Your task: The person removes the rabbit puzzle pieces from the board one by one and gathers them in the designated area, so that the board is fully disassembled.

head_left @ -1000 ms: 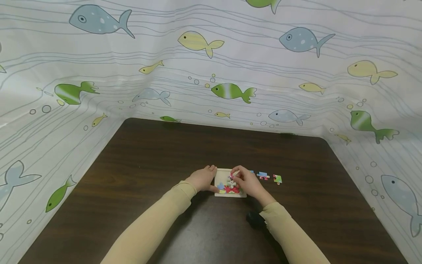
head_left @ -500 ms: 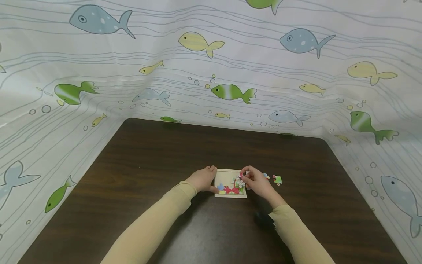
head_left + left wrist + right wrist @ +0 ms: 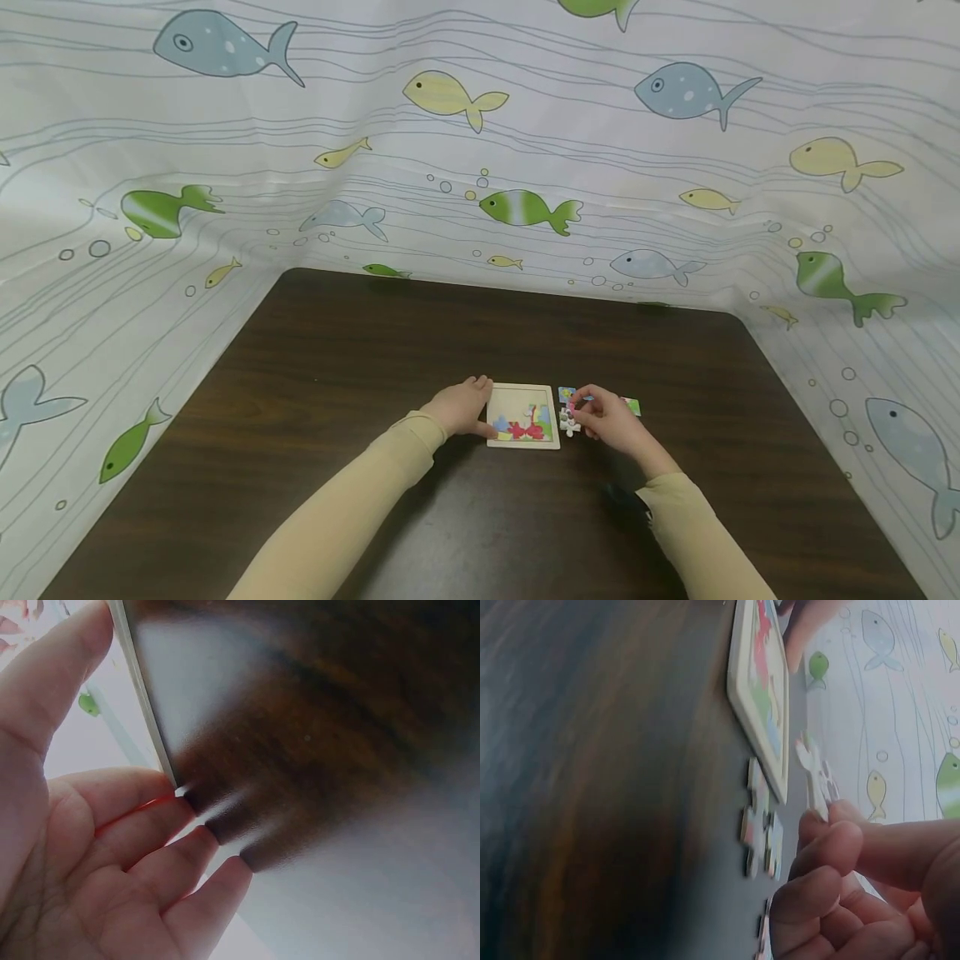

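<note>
A shallow wooden puzzle tray (image 3: 521, 445) lies on the table, its lower part filled with red, green and blue pieces and its upper part showing bare wood. Along its left side rests my left hand (image 3: 459, 407), fairly straight fingertips at the edge and thumb near the lower left corner. In the left wrist view the thumb (image 3: 56, 671) lies over the tray's rim. Just right of the tray, my right hand (image 3: 613, 423) pinches a pale jigsaw piece (image 3: 814, 772) between thumb and fingertips, held up off the table in the right wrist view.
Loose jigsaw pieces lie right of the tray, among them a blue one (image 3: 566, 392) and a green one (image 3: 632, 406), partly behind the right hand. The dark wooden table (image 3: 420, 333) is bordered by a white fish-print curtain (image 3: 420, 183). A dark object (image 3: 621, 497) sits under the right wrist.
My right hand has moved right from over the tray, carrying the jigsaw piece past the tray's right edge. The placed pieces now show in the tray. My left hand has stayed put.
</note>
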Action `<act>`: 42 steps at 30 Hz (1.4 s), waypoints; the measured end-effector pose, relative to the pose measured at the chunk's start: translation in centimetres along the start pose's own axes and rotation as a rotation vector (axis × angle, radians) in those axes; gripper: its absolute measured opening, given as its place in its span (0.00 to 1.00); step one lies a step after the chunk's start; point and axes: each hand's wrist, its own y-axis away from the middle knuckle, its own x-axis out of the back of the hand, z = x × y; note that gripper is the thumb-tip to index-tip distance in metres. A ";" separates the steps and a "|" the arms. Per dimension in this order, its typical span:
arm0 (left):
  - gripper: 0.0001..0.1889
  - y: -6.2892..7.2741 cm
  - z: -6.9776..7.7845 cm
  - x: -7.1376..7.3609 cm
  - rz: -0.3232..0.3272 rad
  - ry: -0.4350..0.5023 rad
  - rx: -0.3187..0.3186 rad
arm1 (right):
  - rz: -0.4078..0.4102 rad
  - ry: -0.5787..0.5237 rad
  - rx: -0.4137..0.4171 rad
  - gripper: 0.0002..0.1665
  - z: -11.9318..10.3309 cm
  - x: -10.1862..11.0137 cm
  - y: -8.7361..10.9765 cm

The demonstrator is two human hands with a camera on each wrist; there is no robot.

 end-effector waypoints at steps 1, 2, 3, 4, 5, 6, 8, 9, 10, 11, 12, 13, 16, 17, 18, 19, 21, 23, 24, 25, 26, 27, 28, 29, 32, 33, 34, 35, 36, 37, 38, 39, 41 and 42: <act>0.47 0.0 0.0 0.0 -0.001 -0.001 -0.001 | 0.000 0.000 -0.001 0.10 0.2 0.1 0.1; 0.47 0.0 0.0 0.0 -0.003 -0.001 -0.001 | -0.001 0.002 -0.006 0.10 0.3 0.3 0.2; 0.47 0.0 0.0 0.0 -0.004 0.001 -0.001 | 0.001 0.001 -0.018 0.10 0.5 0.4 0.2; 0.47 0.0 0.1 0.0 -0.005 0.004 -0.002 | 0.003 -0.001 -0.030 0.10 0.6 0.5 0.3; 0.47 0.1 0.1 0.0 -0.006 0.007 -0.002 | 0.005 -0.002 -0.041 0.10 0.7 0.7 0.4; 0.47 0.1 0.1 0.1 -0.007 0.009 -0.001 | 0.004 0.000 -0.043 0.10 0.8 0.8 0.5; 0.47 0.1 0.1 0.1 -0.005 0.015 0.000 | 0.003 0.005 -0.044 0.11 1.1 1.2 0.6; 0.47 0.2 0.2 0.2 -0.004 0.015 0.001 | 0.006 0.004 -0.048 0.11 1.1 1.4 0.7; 0.47 0.2 0.2 0.2 -0.002 0.017 0.001 | 0.008 0.008 -0.047 0.11 1.2 1.5 0.7; 0.47 0.2 0.2 0.2 0.001 0.017 0.001 | 0.005 0.014 -0.042 0.11 1.4 1.8 0.8; 0.47 0.2 0.2 0.3 0.003 0.018 0.001 | 0.005 0.018 -0.042 0.11 1.5 1.9 0.9; 0.47 0.2 0.2 0.3 0.005 0.020 0.000 | 0.002 0.022 -0.042 0.11 1.6 2.1 1.0; 0.47 0.2 0.2 0.3 0.007 0.024 -0.003 | -0.008 0.023 -0.045 0.12 2.0 2.6 1.2; 0.47 0.2 0.2 0.3 0.006 0.024 -0.002 | -0.015 0.027 -0.042 0.12 2.1 2.8 1.3; 0.47 0.3 0.2 0.3 0.003 0.026 -0.002 | -0.014 0.027 -0.051 0.12 2.2 2.9 1.4; 0.47 0.3 0.2 0.3 0.003 0.027 -0.002 | -0.020 0.028 -0.047 0.13 2.3 3.0 1.5; 0.47 0.3 0.2 0.3 0.003 0.028 -0.002 | -0.025 0.029 -0.044 0.13 2.5 3.2 1.6; 0.47 0.3 0.2 0.3 0.008 0.026 -0.003 | -0.027 0.029 -0.049 0.13 2.5 3.3 1.8; 0.47 0.3 0.2 0.3 0.009 0.026 -0.003 | -0.028 0.026 -0.052 0.13 2.5 3.3 1.8; 0.47 0.3 0.2 0.3 0.010 0.025 -0.004 | -0.031 0.024 -0.052 0.13 2.5 3.4 1.8; 0.47 0.3 0.2 0.3 0.008 0.025 -0.003 | -0.031 0.021 -0.058 0.13 2.5 3.4 1.9; 0.47 0.3 0.2 0.3 0.010 0.025 -0.003 | -0.028 0.020 -0.065 0.13 2.5 3.4 1.9; 0.47 0.3 0.2 0.2 0.009 0.026 -0.002 | -0.024 0.023 -0.074 0.13 2.5 3.4 1.8; 0.47 0.3 0.2 0.2 0.007 0.026 -0.001 | -0.020 0.025 -0.086 0.13 2.5 3.3 1.8; 0.47 0.2 0.2 0.1 0.007 0.025 -0.001 | 0.002 0.044 -0.122 0.11 2.5 3.2 1.7; 0.47 0.2 0.2 0.1 0.007 0.024 -0.001 | 0.013 0.057 -0.130 0.10 2.4 3.2 1.7; 0.47 0.2 0.1 0.1 0.006 0.024 -0.001 | 0.021 0.072 -0.136 0.09 2.4 3.2 1.7; 0.47 0.2 0.1 0.1 0.006 0.023 -0.001 | 0.032 0.084 -0.143 0.08 2.4 3.1 1.7; 0.47 0.2 0.1 0.1 0.007 0.024 -0.001 | 0.043 0.097 -0.147 0.08 2.3 3.0 1.7; 0.47 0.2 0.1 0.1 0.006 0.024 -0.001 | 0.053 0.111 -0.150 0.07 2.3 3.0 1.7; 0.47 0.2 0.1 0.1 0.005 0.024 -0.001 | 0.060 0.130 -0.143 0.07 2.4 2.9 1.7; 0.47 0.2 0.1 0.1 0.004 0.023 -0.001 | 0.069 0.146 -0.145 0.07 2.4 2.9 1.6; 0.47 0.3 0.1 0.2 0.003 0.018 -0.001 | 0.083 0.178 -0.147 0.07 2.5 2.8 1.6; 0.47 0.3 0.1 0.2 0.002 0.016 -0.002 | 0.088 0.189 -0.149 0.07 2.6 2.8 1.6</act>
